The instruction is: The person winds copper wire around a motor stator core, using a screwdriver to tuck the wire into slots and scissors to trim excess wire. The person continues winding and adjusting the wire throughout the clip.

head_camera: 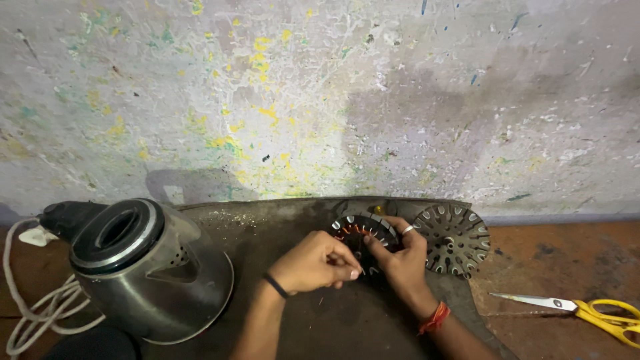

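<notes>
A dark round slotted metal stator core with thin copper wire in its slots stands on a dark board. My left hand, with a black band at the wrist, has its fingers pinched together at the core's near side, seemingly on the thin wire. My right hand, with a ring and an orange thread bracelet, grips the core's right side. A second slotted metal core, without wire, lies just to the right.
A steel electric kettle with a black lid lies tilted at the left, its white cord coiled beside it. Yellow-handled scissors lie at the right on the reddish floor. A paint-spattered wall rises right behind the board.
</notes>
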